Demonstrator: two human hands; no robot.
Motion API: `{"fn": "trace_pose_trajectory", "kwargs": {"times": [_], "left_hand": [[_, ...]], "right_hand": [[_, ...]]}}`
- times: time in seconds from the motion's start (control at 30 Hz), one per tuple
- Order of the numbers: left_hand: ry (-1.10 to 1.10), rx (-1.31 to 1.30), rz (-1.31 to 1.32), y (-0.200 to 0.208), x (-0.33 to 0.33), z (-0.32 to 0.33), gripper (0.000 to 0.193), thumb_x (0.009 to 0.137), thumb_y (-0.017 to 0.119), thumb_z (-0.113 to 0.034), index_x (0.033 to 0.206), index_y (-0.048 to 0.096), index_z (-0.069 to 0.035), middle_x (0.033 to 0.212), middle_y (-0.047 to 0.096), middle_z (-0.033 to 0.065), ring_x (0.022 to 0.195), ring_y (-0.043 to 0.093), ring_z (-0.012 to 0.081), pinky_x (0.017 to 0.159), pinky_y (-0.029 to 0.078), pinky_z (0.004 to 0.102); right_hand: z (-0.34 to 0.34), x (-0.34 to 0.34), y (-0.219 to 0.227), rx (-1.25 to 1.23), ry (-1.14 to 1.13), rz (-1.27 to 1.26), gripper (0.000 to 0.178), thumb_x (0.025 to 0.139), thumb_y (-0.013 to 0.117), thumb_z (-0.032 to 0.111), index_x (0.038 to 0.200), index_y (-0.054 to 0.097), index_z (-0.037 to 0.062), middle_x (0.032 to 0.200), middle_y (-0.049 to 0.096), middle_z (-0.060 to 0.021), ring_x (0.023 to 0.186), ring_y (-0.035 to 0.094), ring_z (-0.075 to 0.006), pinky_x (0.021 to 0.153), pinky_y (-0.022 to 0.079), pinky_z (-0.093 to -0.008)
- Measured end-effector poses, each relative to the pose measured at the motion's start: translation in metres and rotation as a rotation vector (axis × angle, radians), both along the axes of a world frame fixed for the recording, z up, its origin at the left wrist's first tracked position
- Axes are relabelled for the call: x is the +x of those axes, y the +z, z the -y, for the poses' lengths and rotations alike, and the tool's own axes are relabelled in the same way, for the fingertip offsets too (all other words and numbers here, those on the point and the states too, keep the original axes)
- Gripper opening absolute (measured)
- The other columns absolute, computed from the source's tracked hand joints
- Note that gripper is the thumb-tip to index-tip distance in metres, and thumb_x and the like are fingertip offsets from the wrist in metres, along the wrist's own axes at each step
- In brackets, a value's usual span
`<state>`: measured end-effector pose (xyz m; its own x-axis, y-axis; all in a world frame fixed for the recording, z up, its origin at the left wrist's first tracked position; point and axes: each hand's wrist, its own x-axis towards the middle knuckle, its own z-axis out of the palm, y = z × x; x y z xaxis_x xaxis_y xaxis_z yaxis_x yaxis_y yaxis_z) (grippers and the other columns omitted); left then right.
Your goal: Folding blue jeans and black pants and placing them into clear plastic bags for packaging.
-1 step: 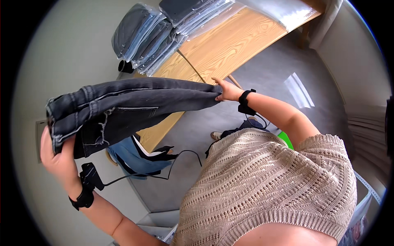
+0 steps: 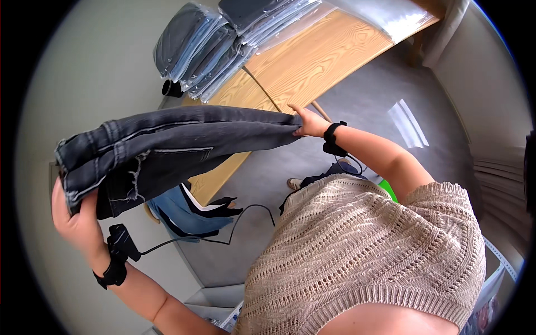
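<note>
A pair of dark grey jeans (image 2: 184, 131) with pale stitching and a frayed patch near the waist is stretched out lengthwise in the air between my hands. At the far left, my left hand (image 2: 75, 218) is closed on the waistband end, some of its fingers hidden behind the cloth. My right hand (image 2: 311, 121) pinches the narrow leg end between thumb and fingers, over the table's near edge. The jeans look folded along their length, leg on leg.
Clear-bagged folded garments (image 2: 204, 47) are stacked on the wooden table (image 2: 312, 53) beyond the jeans. Blue and black clothes (image 2: 190, 212) hang over something below the left hand. A black cable (image 2: 231, 229) trails from the left wrist strap (image 2: 114, 271); the right wrist wears one too.
The waistband end of the jeans and my left hand have shifted slightly to the left. My right hand has hardly moved and both grips stay the same.
</note>
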<state>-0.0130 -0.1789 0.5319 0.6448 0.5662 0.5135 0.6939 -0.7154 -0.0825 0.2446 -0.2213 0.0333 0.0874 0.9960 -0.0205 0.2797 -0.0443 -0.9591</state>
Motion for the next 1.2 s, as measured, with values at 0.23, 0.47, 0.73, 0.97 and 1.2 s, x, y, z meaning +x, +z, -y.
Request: {"fn": "trace_pose_trajectory", "kwargs": {"times": [0.23, 0.47, 0.73, 0.97, 1.2], "left_hand": [[0.154, 0.036, 0.293, 0.030, -0.060, 0.008, 0.020, 0.080, 0.065, 0.000, 0.100, 0.064, 0.004, 0.096, 0.065, 0.0073, 0.087, 0.059, 0.0152, 0.083, 0.044, 0.0262], [0.512, -0.036, 0.408, 0.012, -0.112, -0.010, 0.035, 0.086, 0.065, -0.020, 0.111, 0.061, 0.004, 0.103, 0.064, 0.0070, 0.092, 0.057, 0.0145, 0.086, 0.042, 0.0262], [0.674, -0.426, 0.754, -0.122, -0.213, -0.062, 0.034, 0.085, 0.067, -0.023, 0.105, 0.063, 0.004, 0.097, 0.065, 0.0071, 0.085, 0.058, 0.0132, 0.079, 0.046, 0.0279], [0.650, -0.732, 1.008, -0.242, -0.244, -0.105, 0.034, 0.085, 0.067, -0.020, 0.106, 0.062, 0.005, 0.100, 0.064, 0.0063, 0.085, 0.058, 0.0136, 0.080, 0.045, 0.0266], [0.713, -0.956, 1.095, -0.349, -0.312, -0.164, 0.031, 0.083, 0.069, -0.020, 0.099, 0.064, 0.005, 0.094, 0.064, 0.0057, 0.081, 0.057, 0.0126, 0.077, 0.045, 0.0265]], "right_hand": [[-0.014, 0.012, -0.051, -0.136, 0.047, 0.031, 0.043, 0.063, 0.075, 0.016, 0.103, 0.059, 0.0074, 0.095, 0.063, -0.0150, 0.095, 0.059, -0.0325, 0.083, 0.047, -0.0384], [0.012, 0.063, -0.063, -0.282, 0.219, -0.067, 0.045, 0.067, 0.079, 0.025, 0.102, 0.059, 0.0040, 0.089, 0.064, -0.0132, 0.087, 0.060, -0.0248, 0.078, 0.046, -0.0341], [0.032, 0.147, 0.037, -0.222, -0.143, 0.282, 0.028, 0.074, 0.073, 0.018, 0.091, 0.064, -0.0023, 0.078, 0.064, -0.0174, 0.072, 0.062, -0.0269, 0.069, 0.047, -0.0343], [0.009, 0.153, 0.111, -0.153, -0.193, 0.587, 0.023, 0.074, 0.070, 0.016, 0.087, 0.062, -0.0010, 0.082, 0.062, -0.0174, 0.078, 0.060, -0.0320, 0.072, 0.046, -0.0359], [-0.057, 0.105, 0.133, -0.259, 0.042, 0.770, 0.025, 0.074, 0.070, 0.021, 0.085, 0.062, -0.0005, 0.079, 0.062, -0.0193, 0.078, 0.060, -0.0352, 0.071, 0.046, -0.0392]]}}
